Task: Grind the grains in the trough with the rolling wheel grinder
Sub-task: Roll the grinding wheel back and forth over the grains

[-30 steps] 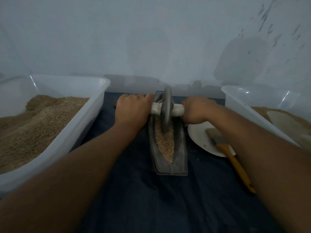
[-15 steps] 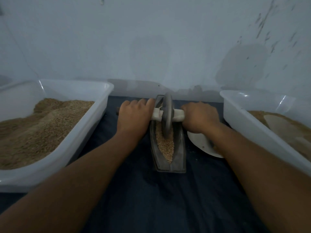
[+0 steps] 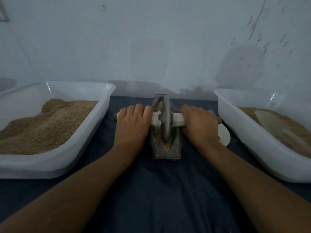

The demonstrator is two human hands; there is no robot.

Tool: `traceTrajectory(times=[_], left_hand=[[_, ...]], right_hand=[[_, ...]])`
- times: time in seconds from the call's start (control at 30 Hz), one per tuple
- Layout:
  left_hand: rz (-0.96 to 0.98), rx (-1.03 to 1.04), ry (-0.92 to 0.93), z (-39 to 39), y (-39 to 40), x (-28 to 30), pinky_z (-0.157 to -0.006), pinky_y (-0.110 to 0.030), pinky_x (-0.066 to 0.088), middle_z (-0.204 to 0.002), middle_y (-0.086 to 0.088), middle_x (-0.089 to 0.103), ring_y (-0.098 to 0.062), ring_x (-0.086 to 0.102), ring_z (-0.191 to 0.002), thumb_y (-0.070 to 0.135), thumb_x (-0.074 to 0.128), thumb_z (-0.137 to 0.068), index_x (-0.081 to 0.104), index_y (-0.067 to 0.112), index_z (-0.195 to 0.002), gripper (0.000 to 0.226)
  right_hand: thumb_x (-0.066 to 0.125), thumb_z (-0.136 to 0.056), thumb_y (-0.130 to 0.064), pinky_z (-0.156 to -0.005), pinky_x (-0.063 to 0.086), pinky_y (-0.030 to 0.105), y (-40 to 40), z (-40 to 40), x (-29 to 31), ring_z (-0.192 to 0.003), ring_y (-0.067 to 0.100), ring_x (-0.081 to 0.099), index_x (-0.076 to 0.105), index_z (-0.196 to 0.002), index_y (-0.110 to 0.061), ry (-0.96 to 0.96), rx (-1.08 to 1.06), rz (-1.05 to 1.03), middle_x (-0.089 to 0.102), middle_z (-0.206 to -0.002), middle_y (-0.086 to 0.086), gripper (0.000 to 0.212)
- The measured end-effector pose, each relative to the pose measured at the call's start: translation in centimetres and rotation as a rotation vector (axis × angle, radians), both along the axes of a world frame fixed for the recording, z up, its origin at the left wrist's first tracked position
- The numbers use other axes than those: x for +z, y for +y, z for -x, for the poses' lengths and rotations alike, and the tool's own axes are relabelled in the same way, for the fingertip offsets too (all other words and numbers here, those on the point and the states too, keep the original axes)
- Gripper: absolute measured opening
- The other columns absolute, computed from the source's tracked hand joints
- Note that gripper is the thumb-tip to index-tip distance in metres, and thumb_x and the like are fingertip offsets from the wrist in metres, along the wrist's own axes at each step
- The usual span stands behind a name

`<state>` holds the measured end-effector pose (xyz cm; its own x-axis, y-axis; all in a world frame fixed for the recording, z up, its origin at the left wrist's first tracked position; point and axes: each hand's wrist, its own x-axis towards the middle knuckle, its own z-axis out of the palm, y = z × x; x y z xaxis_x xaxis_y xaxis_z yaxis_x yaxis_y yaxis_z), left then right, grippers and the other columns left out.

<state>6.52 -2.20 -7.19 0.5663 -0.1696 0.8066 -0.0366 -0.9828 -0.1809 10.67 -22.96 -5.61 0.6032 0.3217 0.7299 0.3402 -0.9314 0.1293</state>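
Grey wheel (image 3: pixel 166 121) upright in grain-filled trough (image 3: pixel 175 148)

Stained pale wall (image 3: pixel 151 39), dim light

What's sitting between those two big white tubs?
In the head view, between the left tub and right tub lies the trough of grains, with the wheel standing in it, on dark cloth.
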Motion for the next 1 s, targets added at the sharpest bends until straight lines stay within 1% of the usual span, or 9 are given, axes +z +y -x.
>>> traceTrajectory(times=[0.1,0.23,0.33,0.43,0.57,0.63,0.77,0.9,1.0], left_hand=[[0.001,0.007,-0.022,0.4,0.1,-0.3,-0.071,-0.038,0.031,-0.084,-0.006,0.048,-0.026,0.044,-0.075,0.013,0.057,-0.086,0.047,0.015,-0.093,0.013],[0.007,0.005,-0.019,-0.1,0.1,-0.3,-0.07,-0.038,0.033,-0.083,-0.006,0.05,-0.026,0.046,-0.074,0.013,0.057,-0.087,0.048,0.015,-0.092,0.01],[0.008,0.025,-0.01,-1.1,0.3,-0.3,-0.067,-0.039,0.033,-0.08,-0.006,0.05,-0.027,0.047,-0.07,0.011,0.056,-0.087,0.047,0.016,-0.089,0.011],[-0.01,0.041,0.02,-2.5,0.5,0.2,-0.063,-0.038,0.032,-0.076,-0.006,0.051,-0.027,0.049,-0.066,0.01,0.057,-0.084,0.047,0.015,-0.087,0.012],[-0.065,0.082,0.105,-4.4,0.6,1.1,-0.063,-0.035,0.025,-0.074,-0.004,0.055,-0.027,0.053,-0.065,0.013,0.062,-0.079,0.048,0.017,-0.087,0.017],[-0.062,0.087,0.138,-5.2,0.7,1.2,-0.063,-0.035,0.025,-0.073,-0.002,0.056,-0.026,0.054,-0.065,0.014,0.062,-0.08,0.047,0.019,-0.086,0.017],[-0.037,0.064,0.16,-6.5,0.9,1.4,-0.06,-0.034,0.027,-0.073,-0.004,0.06,-0.028,0.057,-0.062,0.016,0.063,-0.081,0.049,0.019,-0.084,0.015],[-0.023,0.068,0.171,-7.6,1.2,1.6,-0.059,-0.034,0.027,-0.076,-0.005,0.064,-0.028,0.06,-0.064,0.018,0.062,-0.083,0.051,0.019,-0.085,0.011],[-0.016,0.086,0.193,-8.3,1.2,1.7,-0.059,-0.034,0.028,-0.078,-0.003,0.064,-0.027,0.061,-0.067,0.018,0.058,-0.087,0.047,0.021,-0.085,0.011]], right_hand=[[0.07,-0.075,-0.014,-0.06,0.025,0.033,0.1,0.2,-0.3,-0.058,0.025,0.049,0.051,-0.078,-0.018,-0.057,-0.001,-0.024,0.053,-0.066,0.0,0.019],[0.069,-0.076,-0.018,-0.061,0.025,0.032,0.2,-0.6,-0.1,-0.057,0.021,0.046,0.05,-0.076,-0.02,-0.019,-0.006,-0.002,0.052,-0.065,-0.002,0.019],[0.069,-0.077,-0.021,-0.062,0.024,0.032,0.3,-1.8,0.5,-0.056,0.018,0.039,0.047,-0.076,-0.022,0.066,-0.036,0.061,0.049,-0.064,-0.005,0.022],[0.065,-0.081,-0.027,-0.055,0.023,0.029,0.5,-3.1,1.3,-0.058,0.017,0.04,0.042,-0.079,-0.027,0.209,-0.054,0.116,0.039,-0.063,-0.01,0.023],[0.066,-0.08,-0.031,-0.049,0.022,0.026,0.5,-4.9,2.2,-0.063,0.015,0.042,0.049,-0.084,-0.032,0.425,-0.076,0.116,0.049,-0.073,-0.008,0.017],[0.067,-0.078,-0.034,-0.051,0.025,0.026,0.6,-5.6,2.8,-0.068,0.017,0.046,0.053,-0.089,-0.034,0.503,-0.076,0.131,0.052,-0.078,-0.007,0.018],[0.07,-0.077,-0.037,-0.052,0.03,0.027,1.2,-7.3,4.3,-0.072,0.018,0.05,0.056,-0.095,-0.033,0.632,-0.101,0.202,0.05,-0.079,-0.007,0.023],[0.075,-0.072,-0.035,-0.056,0.037,0.028,2.0,-8.6,5.3,-0.081,0.022,0.056,0.056,-0.099,-0.029,0.716,-0.115,0.248,0.058,-0.088,-0.003,0.033],[0.073,-0.074,-0.036,-0.064,0.043,0.031,2.1,-9.1,5.5,-0.083,0.023,0.057,0.055,-0.101,-0.029,0.737,-0.116,0.241,0.058,-0.092,-0.001,0.033]])
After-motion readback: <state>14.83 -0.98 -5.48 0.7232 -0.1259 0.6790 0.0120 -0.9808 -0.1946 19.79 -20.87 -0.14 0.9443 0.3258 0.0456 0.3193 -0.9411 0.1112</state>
